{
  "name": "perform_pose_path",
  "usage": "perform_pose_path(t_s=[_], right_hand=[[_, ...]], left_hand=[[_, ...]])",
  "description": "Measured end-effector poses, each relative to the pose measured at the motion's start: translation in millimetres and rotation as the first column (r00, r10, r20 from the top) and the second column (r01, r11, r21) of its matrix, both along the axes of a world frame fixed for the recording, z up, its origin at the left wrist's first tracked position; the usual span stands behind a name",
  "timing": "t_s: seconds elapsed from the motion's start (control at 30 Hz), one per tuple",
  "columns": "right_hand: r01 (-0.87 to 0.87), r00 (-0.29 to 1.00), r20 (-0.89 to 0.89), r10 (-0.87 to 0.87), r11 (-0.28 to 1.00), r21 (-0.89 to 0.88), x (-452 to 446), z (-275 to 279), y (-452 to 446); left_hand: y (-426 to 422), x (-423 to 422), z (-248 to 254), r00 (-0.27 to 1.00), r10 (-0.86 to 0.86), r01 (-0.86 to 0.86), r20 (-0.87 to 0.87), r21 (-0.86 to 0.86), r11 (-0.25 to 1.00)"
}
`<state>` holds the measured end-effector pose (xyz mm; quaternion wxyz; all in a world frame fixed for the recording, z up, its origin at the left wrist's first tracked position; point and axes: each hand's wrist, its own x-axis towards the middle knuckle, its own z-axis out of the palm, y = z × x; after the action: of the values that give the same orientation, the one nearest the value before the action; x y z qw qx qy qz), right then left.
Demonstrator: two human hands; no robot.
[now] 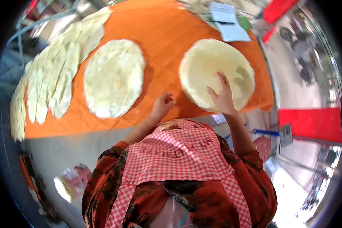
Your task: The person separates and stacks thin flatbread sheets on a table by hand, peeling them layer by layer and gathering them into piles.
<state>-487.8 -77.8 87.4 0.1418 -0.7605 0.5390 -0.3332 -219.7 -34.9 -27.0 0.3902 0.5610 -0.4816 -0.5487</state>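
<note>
My right hand [223, 95] is over the near part of a smooth, pale round of flat dough [205, 57], its fingers spread; whether it touches the surface I cannot tell. My left hand [164, 105] is closed, with fingers curled in, just above the orange cloth near the table's front edge. What it holds, if anything, is hidden. Left of it lies a second pale round [114, 78], rougher and lumpier on top, apart from both hands.
Long pale sheets [59, 68] overlap along the table's left side, some over its edge. The orange cloth [161, 41] covers the table. Light blue papers [231, 22] lie at the back right. A red panel [309, 123] stands off to the right.
</note>
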Motion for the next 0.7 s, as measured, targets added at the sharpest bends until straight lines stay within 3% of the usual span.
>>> perform_pose_path(t_s=[0.03, 0.13, 0.17, 0.2, 0.23, 0.27, 0.3, 0.33, 0.43, 0.53, 0.6, 0.63, 0.7], right_hand=[[-0.088, 0.996, 0.013, 0.088, 0.996, 0.029, 24, -1, -4], [-0.362, 0.926, 0.171, 0.338, 0.922, 0.136, 106, -7, -15], [-0.418, 0.905, 0.15, 0.399, 0.899, 0.132, 139, -6, -14], [-0.505, 0.861, 0.15, 0.487, 0.853, 0.131, 174, -1, -14], [-0.587, 0.807, 0.148, 0.571, 0.803, 0.105, 210, -7, -14], [-0.641, 0.766, 0.182, 0.616, 0.755, 0.139, 246, -18, -10], [-0.698, 0.716, 0.132, 0.685, 0.703, 0.139, 279, -32, -5], [-0.748, 0.662, 0.079, 0.746, 0.649, 0.139, 308, -46, -2], [-0.812, 0.535, -0.19, 0.823, 0.563, 0.155, 359, -86, 10], [-0.77, 0.524, -0.327, 0.786, 0.601, 0.212, 368, -92, 7], [-0.749, 0.53, -0.331, 0.78, 0.614, 0.249, 369, -90, 7], [-0.74, 0.539, -0.33, 0.775, 0.623, 0.254, 370, -87, 8], [-0.719, 0.556, -0.33, 0.763, 0.64, 0.269, 366, -85, 13]], left_hand=[[11, 18, 1, 0.982, -0.012, 0.028, -0.188, 0.084, 0.996], [52, 90, 13, 0.973, 0.214, -0.208, -0.088, 0.073, 0.975], [66, 116, 17, 0.912, 0.402, -0.397, -0.078, 0.069, 0.915], [78, 145, 1, 0.785, 0.615, -0.615, -0.073, 0.029, 0.788], [90, 174, 0, 0.684, 0.73, -0.728, 0.0, -0.057, 0.683], [99, 200, 0, 0.532, 0.837, -0.843, -0.129, 0.013, 0.538], [108, 230, -13, 0.449, 0.888, -0.889, -0.1, 0.047, 0.455], [110, 244, 9, 0.343, 0.919, -0.907, -0.197, 0.185, 0.378], [124, 279, 9, 0.325, 0.885, -0.766, -0.334, 0.455, 0.454], [126, 291, 9, 0.265, 0.81, -0.586, -0.523, 0.58, 0.566], [123, 294, 3, 0.225, 0.761, -0.443, -0.608, 0.632, 0.636], [119, 296, 4, 0.233, 0.683, -0.381, -0.692, 0.581, 0.719], [114, 289, 9, 0.263, 0.636, -0.353, -0.726, 0.541, 0.763]])
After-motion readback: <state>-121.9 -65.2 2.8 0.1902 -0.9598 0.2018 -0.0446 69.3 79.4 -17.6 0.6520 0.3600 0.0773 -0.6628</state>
